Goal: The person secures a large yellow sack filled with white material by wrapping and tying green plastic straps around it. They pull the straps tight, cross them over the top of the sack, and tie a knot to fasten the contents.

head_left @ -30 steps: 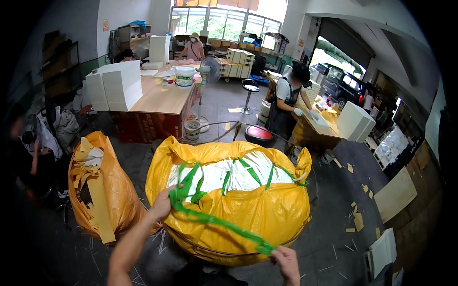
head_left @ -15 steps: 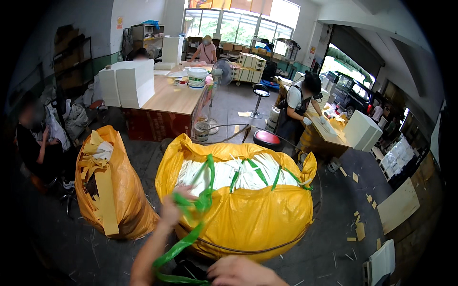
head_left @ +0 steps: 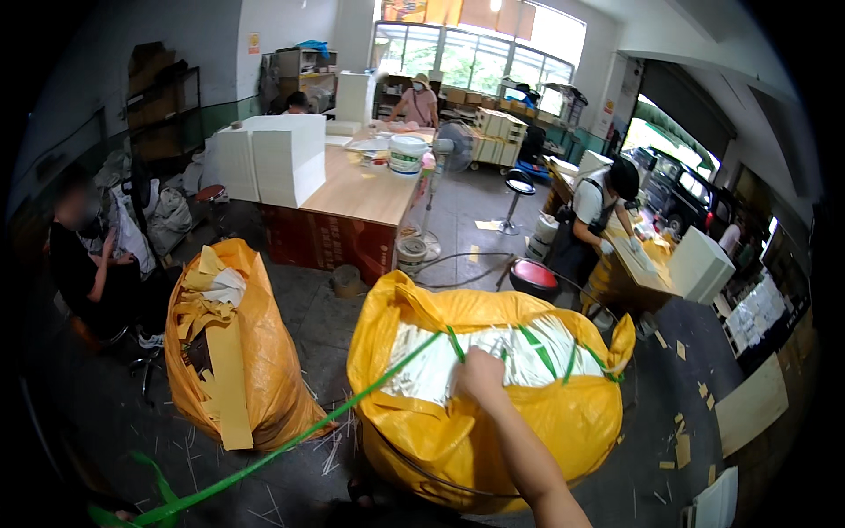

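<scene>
A large yellow woven bag [head_left: 493,440] stands in front of me, its mouth filled with thin white strips [head_left: 418,356]. Green plastic strap crosses the opening in several places. My right hand [head_left: 482,373] reaches in from the lower right and is closed at the bag's mouth, on the green strap at the near rim; the fingertips are partly hidden. From the bag a long green strap [head_left: 326,422] runs taut down to the lower left, where its loose end hangs in the dark rim. My left hand cannot be made out there.
An orange bag [head_left: 273,378] of yellow scraps stands at left, near a seated person. Behind are a wooden table [head_left: 370,189] with white blocks [head_left: 290,163], a red-topped stool [head_left: 534,278] and a person working at the right table. Scraps litter the floor.
My right hand has moved up from the lower edge onto the bag's mouth. My left hand has left the bag, and the bunched green strap is now stretched toward the lower left. The view has shifted left.
</scene>
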Demonstrator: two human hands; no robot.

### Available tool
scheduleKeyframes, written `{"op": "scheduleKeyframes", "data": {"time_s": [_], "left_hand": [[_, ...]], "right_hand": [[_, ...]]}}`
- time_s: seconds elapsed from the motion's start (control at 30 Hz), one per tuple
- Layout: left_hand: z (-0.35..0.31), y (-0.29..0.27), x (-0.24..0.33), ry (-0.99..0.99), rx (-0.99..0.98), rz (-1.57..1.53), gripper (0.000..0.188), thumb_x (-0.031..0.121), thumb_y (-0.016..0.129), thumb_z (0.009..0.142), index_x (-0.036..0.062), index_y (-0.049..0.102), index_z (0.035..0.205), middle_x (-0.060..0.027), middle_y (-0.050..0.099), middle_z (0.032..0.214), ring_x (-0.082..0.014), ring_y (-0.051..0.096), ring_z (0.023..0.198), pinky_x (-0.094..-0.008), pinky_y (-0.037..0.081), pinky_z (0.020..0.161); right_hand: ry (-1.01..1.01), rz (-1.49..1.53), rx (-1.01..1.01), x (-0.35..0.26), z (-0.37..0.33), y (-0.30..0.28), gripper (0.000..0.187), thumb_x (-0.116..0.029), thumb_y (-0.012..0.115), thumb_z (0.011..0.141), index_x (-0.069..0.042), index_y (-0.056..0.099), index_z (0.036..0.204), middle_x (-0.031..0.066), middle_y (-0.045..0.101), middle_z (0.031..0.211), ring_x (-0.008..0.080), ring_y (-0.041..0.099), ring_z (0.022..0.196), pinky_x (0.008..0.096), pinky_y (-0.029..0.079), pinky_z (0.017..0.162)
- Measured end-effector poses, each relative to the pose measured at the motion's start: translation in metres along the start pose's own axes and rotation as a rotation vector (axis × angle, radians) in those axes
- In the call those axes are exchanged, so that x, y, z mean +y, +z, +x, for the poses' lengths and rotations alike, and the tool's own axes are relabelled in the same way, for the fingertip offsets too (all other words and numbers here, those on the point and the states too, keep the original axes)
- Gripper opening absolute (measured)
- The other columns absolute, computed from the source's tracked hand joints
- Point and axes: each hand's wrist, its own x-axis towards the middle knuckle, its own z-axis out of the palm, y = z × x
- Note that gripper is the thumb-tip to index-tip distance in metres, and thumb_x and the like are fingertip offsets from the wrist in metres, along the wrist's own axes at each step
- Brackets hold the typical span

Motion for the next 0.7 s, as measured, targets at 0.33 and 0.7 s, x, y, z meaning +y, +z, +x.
{"op": "scheduleKeyframes", "data": {"time_s": [0.33,0.7], "left_hand": [[-0.009,0.084,-0.008,-0.752,-0.154,-0.701,0.005,0.010,0.053,0.094,0.0101,0.054,0.089,0.0001,0.043,0.067,-0.0150,0.043,0.056,-0.0316,0.046,0.066],[-0.011,0.094,0.019,-0.747,-0.189,-0.596,0.002,0.010,0.055,0.093,0.0081,0.055,0.093,-0.0026,0.049,0.070,-0.0170,0.049,0.058,-0.0339,0.048,0.066]], "right_hand": [[0.008,0.110,0.080,-0.023,0.011,-0.017,0.034,-0.031,0.053,0.093,-0.007,0.065,0.073,0.0184,0.066,0.074,0.0371,0.066,0.071,0.0491,0.050,0.064],[-0.762,0.286,0.002,-0.111,-0.024,-0.099,0.078,-0.031,0.083,0.071,0.000,0.044,0.131,0.0208,0.048,0.130,0.0372,0.046,0.123,0.0482,0.038,0.102]]}}
